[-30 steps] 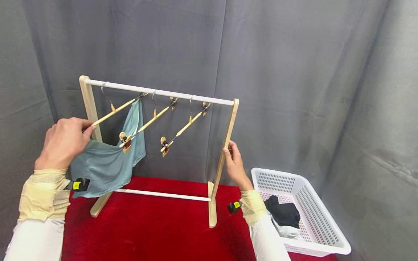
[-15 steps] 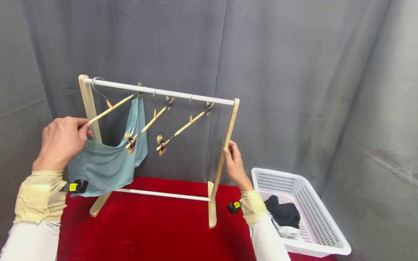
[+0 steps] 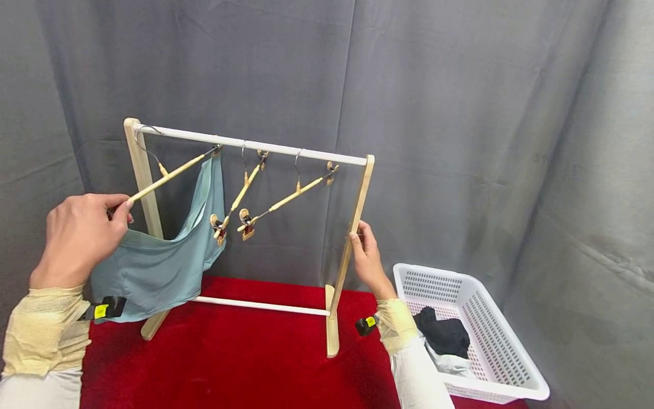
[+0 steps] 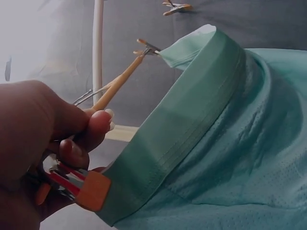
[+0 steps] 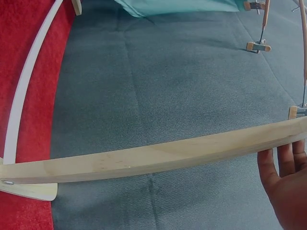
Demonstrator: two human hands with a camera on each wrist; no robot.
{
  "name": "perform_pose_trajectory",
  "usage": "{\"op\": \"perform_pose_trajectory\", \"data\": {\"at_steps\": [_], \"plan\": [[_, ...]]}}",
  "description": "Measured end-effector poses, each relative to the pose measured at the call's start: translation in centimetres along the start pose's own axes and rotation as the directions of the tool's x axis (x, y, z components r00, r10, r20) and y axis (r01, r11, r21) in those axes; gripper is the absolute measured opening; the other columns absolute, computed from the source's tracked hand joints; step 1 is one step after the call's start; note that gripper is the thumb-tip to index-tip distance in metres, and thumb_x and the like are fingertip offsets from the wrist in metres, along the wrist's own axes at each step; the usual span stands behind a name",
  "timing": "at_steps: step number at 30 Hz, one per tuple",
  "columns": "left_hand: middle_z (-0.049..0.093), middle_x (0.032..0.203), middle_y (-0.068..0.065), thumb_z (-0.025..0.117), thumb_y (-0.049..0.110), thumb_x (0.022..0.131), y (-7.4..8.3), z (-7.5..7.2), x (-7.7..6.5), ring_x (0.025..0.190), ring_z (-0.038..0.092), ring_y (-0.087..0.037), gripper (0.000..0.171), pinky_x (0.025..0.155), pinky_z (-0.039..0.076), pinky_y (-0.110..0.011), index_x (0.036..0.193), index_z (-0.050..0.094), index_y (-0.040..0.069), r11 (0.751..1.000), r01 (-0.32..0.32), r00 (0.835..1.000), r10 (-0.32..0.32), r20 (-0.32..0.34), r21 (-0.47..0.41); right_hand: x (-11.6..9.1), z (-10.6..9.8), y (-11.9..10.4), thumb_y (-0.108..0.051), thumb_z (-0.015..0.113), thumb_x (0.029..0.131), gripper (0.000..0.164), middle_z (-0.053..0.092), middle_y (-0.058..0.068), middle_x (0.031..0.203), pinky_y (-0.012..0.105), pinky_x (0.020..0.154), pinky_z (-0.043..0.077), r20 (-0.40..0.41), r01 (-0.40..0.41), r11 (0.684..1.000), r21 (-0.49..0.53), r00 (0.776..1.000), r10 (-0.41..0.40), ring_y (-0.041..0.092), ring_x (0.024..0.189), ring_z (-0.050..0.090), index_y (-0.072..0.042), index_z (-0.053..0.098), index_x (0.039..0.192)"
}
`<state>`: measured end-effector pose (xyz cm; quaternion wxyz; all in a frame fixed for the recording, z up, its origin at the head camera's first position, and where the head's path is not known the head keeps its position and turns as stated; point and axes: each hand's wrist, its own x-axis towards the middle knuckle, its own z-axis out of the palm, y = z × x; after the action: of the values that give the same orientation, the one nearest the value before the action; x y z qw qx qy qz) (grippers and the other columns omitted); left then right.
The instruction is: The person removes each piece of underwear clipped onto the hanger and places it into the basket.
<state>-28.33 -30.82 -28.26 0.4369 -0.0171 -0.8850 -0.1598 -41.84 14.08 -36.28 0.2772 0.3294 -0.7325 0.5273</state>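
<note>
My left hand (image 3: 84, 236) pinches the near end of a wooden clip hanger (image 3: 168, 177). The hanger's hook is at the left end of the white top rail of a small wooden clothes rack (image 3: 250, 144). From its clips hangs a teal garment with a wide waistband (image 3: 158, 272); an orange-ended clip (image 4: 93, 190) bites the waistband beside my left fingers. On the other side, my right hand (image 3: 369, 257) grips the rack's right post (image 3: 351, 241), thumb in front and fingers partly hidden behind. Two bare clip hangers, a middle one (image 3: 244, 190) and a right one (image 3: 293, 196), hang between.
A white perforated basket (image 3: 490, 318) stands right of the rack, with a black cloth (image 3: 443, 334) and a white cloth (image 3: 449, 362) inside. Red cloth (image 3: 245, 358) covers the table under the rack. A grey curtain (image 3: 434, 113) hangs close behind.
My left hand has moved left and slightly down, drawing the hanger and teal garment with it; the hook slid toward the rail's left end. Both bare hangers have turned. My right hand stays still.
</note>
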Motion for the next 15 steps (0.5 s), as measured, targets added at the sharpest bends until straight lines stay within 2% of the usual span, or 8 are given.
{"op": "perform_pose_trajectory", "data": {"at_steps": [4,10,15], "plan": [[0.063,0.069,-0.013,0.051,0.017,0.088,-0.4,0.0,-1.6,0.052,0.045,-0.024,0.021,0.046,0.030,-0.041,0.090,0.067,0.004,1.000,0.030,0.999,-0.030,0.040,0.010,0.0,-0.1,0.1,-0.007,0.043,0.095,0.028,0.050,0.020,0.098,0.031,0.073,0.040,-0.012,-0.004,1.000,0.004,1.000,0.004,0.028,0.085,0.049,0.009,0.043,0.118],[0.065,0.072,-0.012,0.054,0.017,0.088,-1.1,0.3,-3.7,0.056,0.049,-0.024,0.021,0.046,0.033,-0.039,0.095,0.066,0.001,0.999,0.054,0.993,-0.054,0.104,-0.003,0.1,-0.3,0.1,-0.006,0.043,0.094,0.030,0.050,0.022,0.098,0.029,0.072,0.039,-0.023,-0.009,1.000,0.012,1.000,0.009,0.027,0.084,0.049,0.012,0.042,0.119],[0.064,0.069,-0.009,0.057,0.015,0.087,-1.7,1.1,-5.4,0.050,0.038,-0.017,0.020,0.042,0.027,-0.034,0.096,0.066,-0.001,0.998,0.056,0.987,-0.051,0.150,-0.025,0.1,-0.3,0.0,-0.006,0.043,0.095,0.030,0.050,0.022,0.097,0.030,0.072,0.039,-0.020,-0.021,1.000,0.011,1.000,0.021,0.028,0.084,0.049,0.012,0.043,0.119]]}}
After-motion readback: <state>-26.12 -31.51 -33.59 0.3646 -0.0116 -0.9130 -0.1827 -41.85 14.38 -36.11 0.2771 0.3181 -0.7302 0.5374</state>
